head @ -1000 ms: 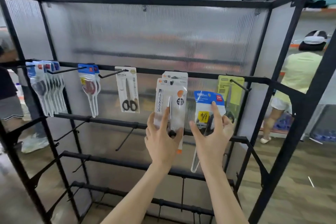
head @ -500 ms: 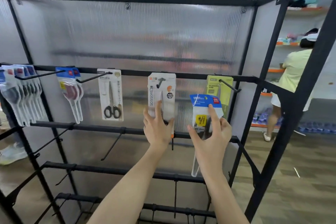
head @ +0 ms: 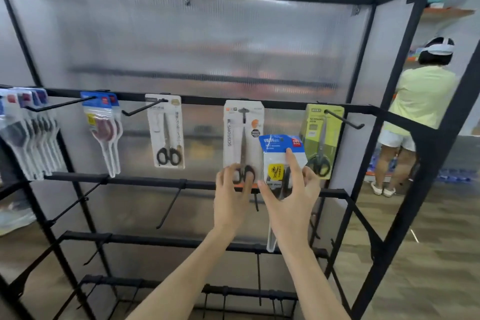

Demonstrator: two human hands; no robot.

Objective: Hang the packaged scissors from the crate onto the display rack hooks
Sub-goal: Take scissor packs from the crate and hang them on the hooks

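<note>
A white scissors pack (head: 240, 132) hangs on a hook of the black display rack (head: 197, 99), and my left hand (head: 232, 195) touches its lower end with fingertips on the black handles. My right hand (head: 291, 195) pinches a blue-topped scissors pack (head: 281, 153) in front of the rack, between the white pack and a green scissors pack (head: 320, 135) on the rightmost hook. Further left hang a white pack with black-handled scissors (head: 166, 132), two blue-topped packs (head: 102, 127) and several more (head: 28, 132). The crate is out of view.
Bare hooks (head: 170, 202) jut out from the lower rails. A person in a yellow shirt (head: 418, 117) stands behind the rack's right side near shelves. The rack's black corner post (head: 420, 176) slants across the right.
The white pack has slid back along its hook toward the rail, my left hand now low on its bottom end. My right hand still holds the blue-topped pack.
</note>
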